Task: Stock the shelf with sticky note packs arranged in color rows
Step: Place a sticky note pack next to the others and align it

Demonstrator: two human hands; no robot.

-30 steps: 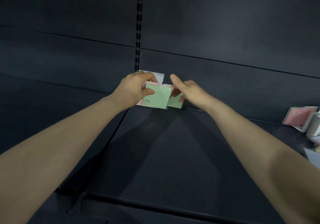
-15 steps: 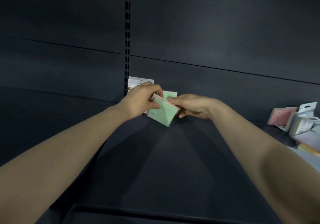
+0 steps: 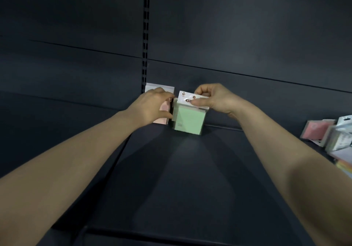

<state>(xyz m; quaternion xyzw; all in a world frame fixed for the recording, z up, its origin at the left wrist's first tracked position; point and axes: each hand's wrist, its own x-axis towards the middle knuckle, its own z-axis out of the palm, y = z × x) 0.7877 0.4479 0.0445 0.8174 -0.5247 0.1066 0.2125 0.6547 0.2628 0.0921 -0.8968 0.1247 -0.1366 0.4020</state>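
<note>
Your right hand [image 3: 213, 101] is clamped on the green sticky note pack [image 3: 187, 119], thumb and curled fingers pinching the white header card [image 3: 187, 97] at its top, right by the hang hole. The pack is upright and facing you, near the back of the dark shelf [image 3: 190, 179]. Its bottom edge is down at the deck, though I can't tell if it's actually resting there or just hanging from your pinch.

Your left hand [image 3: 152, 108] is wrapped on the pink pack [image 3: 163, 121] just to the left. Fingers curl over its top and right edge with the thumb lower down, so it's gripping, not just resting. That pink one stands against the back panel [image 3: 247, 36], right next to the slotted upright [image 3: 145, 36] (its clear header pokes out above your knuckles). Green and pink sit side by side with only a thin dark gap between them, and your left fingertips are almost at the green pack's left edge.

Way over at the right edge of the shelf there's a loose bunch of other packs [image 3: 323, 131], with a pink one leaning in front and some white header cards behind it. They're blurry, so I can't count them.
</note>
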